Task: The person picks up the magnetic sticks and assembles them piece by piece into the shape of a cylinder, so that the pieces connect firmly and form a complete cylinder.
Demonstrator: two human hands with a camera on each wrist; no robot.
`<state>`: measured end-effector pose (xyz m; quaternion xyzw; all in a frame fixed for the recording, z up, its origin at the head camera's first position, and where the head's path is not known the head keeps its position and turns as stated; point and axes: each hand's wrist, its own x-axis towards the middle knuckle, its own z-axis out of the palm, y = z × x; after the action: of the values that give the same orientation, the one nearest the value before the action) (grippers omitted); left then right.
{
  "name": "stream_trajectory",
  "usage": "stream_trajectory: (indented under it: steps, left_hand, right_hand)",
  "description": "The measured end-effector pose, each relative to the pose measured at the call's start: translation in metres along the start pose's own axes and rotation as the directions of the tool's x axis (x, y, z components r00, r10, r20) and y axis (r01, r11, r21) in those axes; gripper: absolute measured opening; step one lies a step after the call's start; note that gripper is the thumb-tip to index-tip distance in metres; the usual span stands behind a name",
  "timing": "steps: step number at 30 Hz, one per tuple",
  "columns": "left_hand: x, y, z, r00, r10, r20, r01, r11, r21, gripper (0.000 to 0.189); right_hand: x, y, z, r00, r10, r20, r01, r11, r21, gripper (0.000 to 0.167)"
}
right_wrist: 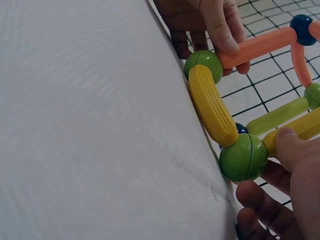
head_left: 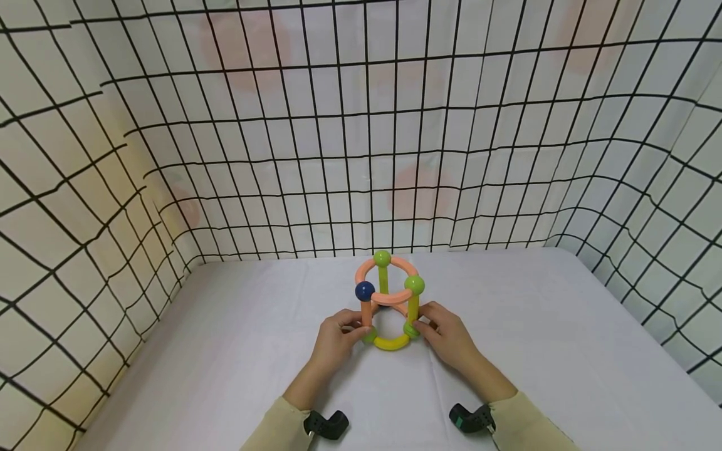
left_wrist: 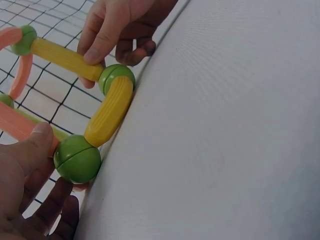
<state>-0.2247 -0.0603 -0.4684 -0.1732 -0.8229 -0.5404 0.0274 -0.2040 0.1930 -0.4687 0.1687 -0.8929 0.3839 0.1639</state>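
A frame of toy building rods and balls stands on the table between the hands. Its top ring has curved pink-orange rods (head_left: 393,299), two green balls (head_left: 382,258) and a dark blue ball (head_left: 365,290). Below, a curved yellow rod (head_left: 392,344) joins two green balls at the front. My left hand (head_left: 334,341) pinches the foot of the orange upright rod (left_wrist: 17,121), just above the lower left green ball (left_wrist: 77,159). At the opposite side, my right hand (head_left: 451,335) pinches the yellow upright rod (right_wrist: 300,127) near the lower right green ball (right_wrist: 243,157).
A white-covered table (head_left: 237,351) lies under the frame. Black grid netting (head_left: 338,119) over pale cloth rises at the back and both sides. Dark wrist devices (head_left: 327,425) are strapped at both sleeves.
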Motion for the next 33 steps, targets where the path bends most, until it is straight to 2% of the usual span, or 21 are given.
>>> stream_trajectory:
  steps: [22,27,33]
  left_hand:
    - [0.001,0.002,0.001,1.000,0.015,0.001,-0.015,1.000,0.009,0.025]
    - [0.001,-0.001,-0.002,1.000,-0.005,0.031,0.004,0.999,0.042,0.021]
    - [0.003,-0.004,-0.009,0.993,-0.059,0.100,0.053,0.997,0.063,0.019]
  right_hand:
    - [-0.004,0.010,0.001,1.000,0.003,-0.003,-0.002,0.998,0.063,0.013]
    - [-0.003,0.011,0.002,1.000,0.010,0.009,-0.010,0.999,0.037,0.017]
    - [-0.003,0.013,0.001,0.995,0.053,0.084,-0.055,0.998,0.022,0.024]
